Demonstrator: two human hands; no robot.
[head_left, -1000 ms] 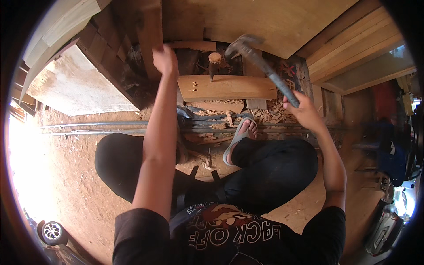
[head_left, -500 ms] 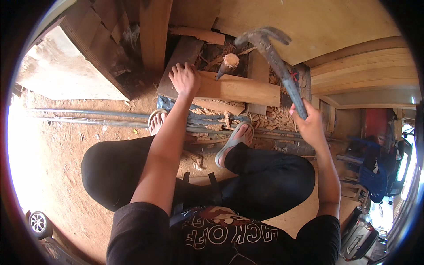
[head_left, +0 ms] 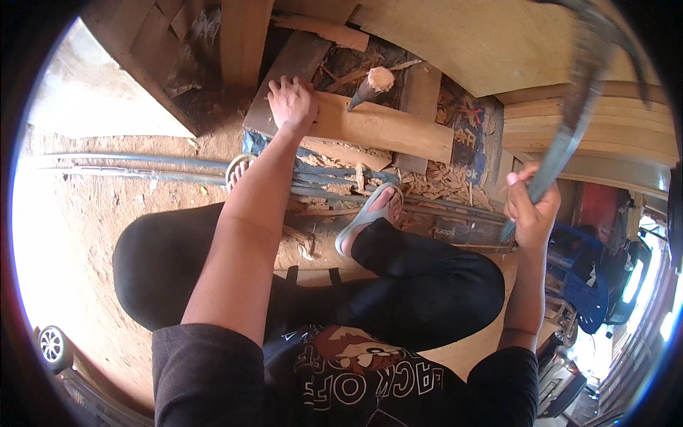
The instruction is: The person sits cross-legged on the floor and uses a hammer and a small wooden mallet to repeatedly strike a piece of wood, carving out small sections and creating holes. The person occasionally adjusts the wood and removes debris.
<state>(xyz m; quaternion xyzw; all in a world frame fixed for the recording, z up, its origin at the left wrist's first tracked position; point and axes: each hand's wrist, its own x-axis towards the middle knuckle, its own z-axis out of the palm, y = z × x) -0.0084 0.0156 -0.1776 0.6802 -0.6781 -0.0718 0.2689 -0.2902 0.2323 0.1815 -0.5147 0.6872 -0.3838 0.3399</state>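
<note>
My left hand point(head_left: 292, 104) grips the left end of a pale wooden board point(head_left: 388, 134), holding it down on darker planks. A chisel-like tool point(head_left: 371, 87) with a frayed, round wooden top and a dark, tapering shaft stands tilted. Its tip meets the board's far edge, and no hand touches it. My right hand point(head_left: 533, 208) is closed round the blue-grey handle of a claw hammer point(head_left: 556, 155), lifted at the right. The hammer's head is blurred and partly cut off by the upper right rim of the picture.
Wood chips point(head_left: 455, 183) lie around the planks. Pipes point(head_left: 128, 161) run across the dirt floor in front of my sandalled feet. A large wooden panel point(head_left: 455, 43) and stacked boards point(head_left: 590, 121) border the far right. A blue chair point(head_left: 587, 292) stands at the right.
My right hand has swung the hammer up and to the right, away from the chisel-like tool. My left hand keeps its hold on the board.
</note>
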